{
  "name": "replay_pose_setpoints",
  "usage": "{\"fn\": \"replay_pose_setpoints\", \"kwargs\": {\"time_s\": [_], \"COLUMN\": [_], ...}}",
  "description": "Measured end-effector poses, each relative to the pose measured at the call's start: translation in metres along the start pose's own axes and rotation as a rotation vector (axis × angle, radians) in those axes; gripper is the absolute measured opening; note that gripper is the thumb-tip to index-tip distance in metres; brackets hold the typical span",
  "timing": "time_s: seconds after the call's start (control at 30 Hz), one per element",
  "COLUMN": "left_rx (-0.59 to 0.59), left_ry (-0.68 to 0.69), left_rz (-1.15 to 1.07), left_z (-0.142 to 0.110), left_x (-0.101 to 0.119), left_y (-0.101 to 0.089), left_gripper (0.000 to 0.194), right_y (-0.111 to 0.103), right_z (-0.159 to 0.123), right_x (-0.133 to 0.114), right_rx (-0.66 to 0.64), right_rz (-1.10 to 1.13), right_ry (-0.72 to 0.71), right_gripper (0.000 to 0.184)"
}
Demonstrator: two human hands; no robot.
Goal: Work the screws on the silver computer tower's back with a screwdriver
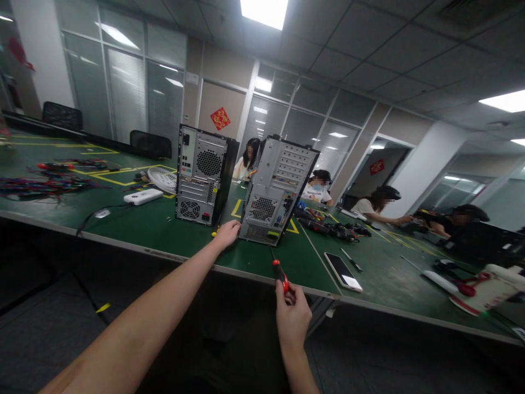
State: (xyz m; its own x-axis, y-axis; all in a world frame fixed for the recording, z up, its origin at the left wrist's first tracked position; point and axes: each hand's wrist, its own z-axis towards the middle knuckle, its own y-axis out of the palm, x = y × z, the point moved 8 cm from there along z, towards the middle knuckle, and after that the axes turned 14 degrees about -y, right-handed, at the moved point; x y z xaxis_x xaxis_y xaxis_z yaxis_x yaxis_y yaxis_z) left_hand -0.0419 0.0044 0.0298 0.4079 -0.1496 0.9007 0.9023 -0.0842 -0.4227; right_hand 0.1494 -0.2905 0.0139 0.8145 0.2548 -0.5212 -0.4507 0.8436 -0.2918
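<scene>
Two desktop computer cases stand upright on the green table, their rear panels facing me. My left hand [228, 235] is at the lower left edge of the right computer case [273, 189], its curled fingers against the side and partly hidden. My right hand [293, 312] grips a red-and-black screwdriver [280, 275] by the end of its handle. The shaft points up and away, its tip close to the bottom edge of that case; whether it touches cannot be made out. To the left is the other computer case [200, 175]. A small yellow object [214, 234] lies beside my left hand.
A phone [343, 271] and a thin pen-like tool [351, 260] lie to the right. Bundled cables [47, 180], a white power strip [143, 197] and a white basket [162, 178] are on the left. Dark cables [328, 224] lie behind the phone. Several people sit across the table.
</scene>
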Motion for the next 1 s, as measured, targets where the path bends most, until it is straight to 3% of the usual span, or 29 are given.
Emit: {"fn": "replay_pose_setpoints", "kwargs": {"time_s": [0.17,0.37,0.5,0.67,0.83,0.9,1.0], "left_rx": [-0.003,0.010,0.015,0.002,-0.008,-0.004,-0.004], "left_ry": [-0.019,-0.032,-0.017,-0.021,-0.023,-0.024,-0.022], "left_rz": [-0.005,0.001,0.010,0.017,0.020,0.024,0.028], "left_z": [-0.003,-0.004,-0.004,-0.006,-0.008,-0.008,-0.008], "left_x": [0.002,0.003,0.005,0.006,0.007,0.007,0.007], "left_y": [-0.003,-0.003,-0.003,-0.004,-0.005,-0.005,-0.005], "left_gripper": [0.029,0.027,0.027,0.028,0.028,0.028,0.028], "right_y": [0.007,0.023,0.033,0.037,0.037,0.031,0.017], "right_z": [0.011,0.022,0.040,0.058,0.066,0.068,0.066], "right_x": [-0.020,-0.024,-0.034,-0.044,-0.034,-0.025,-0.002], "right_rx": [-0.115,-0.362,-0.598,-0.745,-0.754,-0.694,-0.479], "right_rz": [-0.133,-0.454,-0.651,-0.761,-0.749,-0.658,-0.327], "right_ry": [-0.241,-0.395,-0.625,-0.787,-0.591,-0.407,-0.016], "right_gripper": [0.029,0.033,0.044,0.036,0.015,0.018,0.022]}}
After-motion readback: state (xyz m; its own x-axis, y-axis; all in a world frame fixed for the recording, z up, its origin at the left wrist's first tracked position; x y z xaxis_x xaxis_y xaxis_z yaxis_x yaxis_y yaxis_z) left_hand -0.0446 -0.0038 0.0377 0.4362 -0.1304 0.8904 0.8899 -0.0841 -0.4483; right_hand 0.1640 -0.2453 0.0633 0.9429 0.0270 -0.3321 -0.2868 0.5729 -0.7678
